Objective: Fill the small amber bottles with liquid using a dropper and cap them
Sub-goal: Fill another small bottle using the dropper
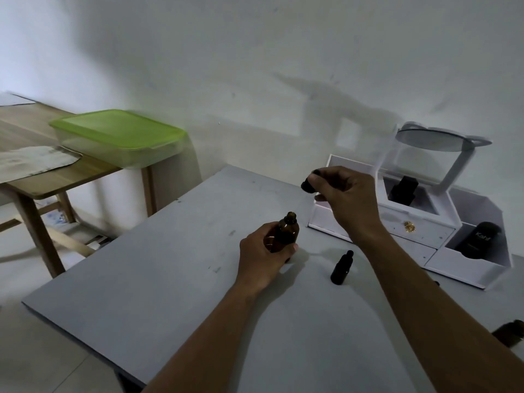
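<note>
**Open bottle in my left hand, dropper cap in my right**

From the head camera, looking down at the grey table (pixel 147 279): my left hand (pixel 262 256) is wrapped around the larger amber bottle (pixel 286 231), gripping its lower body so it stands upright on the tabletop. Its neck is uncapped and the mouth shows open at the top. My right hand (pixel 344 199) is raised above and to the right of that bottle, fingers pinched on a dark dropper cap (pixel 307 185) that sticks out to the left of my fingertips; whether a pipette hangs beneath it I cannot tell.

A small amber bottle (pixel 341 268), with its dark cap on, stands on the table just right of my left hand, under my right forearm. Another dark bottle (pixel 510 331) is cut off at the right edge. Behind my right hand sits a white organiser box (pixel 419 231) with a mirror, holding dark containers. To the left, on a wooden table (pixel 37 171), is a tub with a green lid (pixel 116 131).
</note>
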`<state>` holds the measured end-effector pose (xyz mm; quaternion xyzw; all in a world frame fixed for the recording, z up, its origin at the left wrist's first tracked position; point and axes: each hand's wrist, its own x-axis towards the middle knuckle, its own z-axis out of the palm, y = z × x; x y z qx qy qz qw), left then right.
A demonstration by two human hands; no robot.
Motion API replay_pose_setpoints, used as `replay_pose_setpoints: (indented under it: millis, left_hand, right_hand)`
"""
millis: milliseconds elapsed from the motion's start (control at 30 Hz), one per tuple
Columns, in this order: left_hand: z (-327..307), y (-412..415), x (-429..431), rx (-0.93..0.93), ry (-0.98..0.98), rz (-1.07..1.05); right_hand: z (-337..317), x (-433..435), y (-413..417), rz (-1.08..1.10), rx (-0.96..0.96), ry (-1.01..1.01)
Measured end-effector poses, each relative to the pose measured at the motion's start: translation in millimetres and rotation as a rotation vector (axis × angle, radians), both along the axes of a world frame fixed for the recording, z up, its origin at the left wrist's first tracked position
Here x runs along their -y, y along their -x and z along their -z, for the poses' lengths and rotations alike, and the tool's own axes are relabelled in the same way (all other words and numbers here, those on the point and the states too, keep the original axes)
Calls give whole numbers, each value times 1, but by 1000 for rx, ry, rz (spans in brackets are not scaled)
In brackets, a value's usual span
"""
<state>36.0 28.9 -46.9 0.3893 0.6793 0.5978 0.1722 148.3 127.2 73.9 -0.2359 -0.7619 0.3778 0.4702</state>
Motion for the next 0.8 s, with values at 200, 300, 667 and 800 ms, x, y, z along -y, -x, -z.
replay_pose_setpoints:
  millis: [200, 300, 667, 800]
  left_hand:
    - [-1, -2, 0, 12, -8, 0]
    - [-1, -2, 1, 11, -11, -2]
    - [1, -3, -2, -10, -16, -9]
    - [0, -4, -1, -3, -24, -7]
  right_hand:
    - [28, -1, 9, 4, 188, -68]
    - [37, -1, 10, 21, 210, -80]
    - [40, 0, 13, 58, 210, -130]
    - [38, 3, 14, 94, 220, -169]
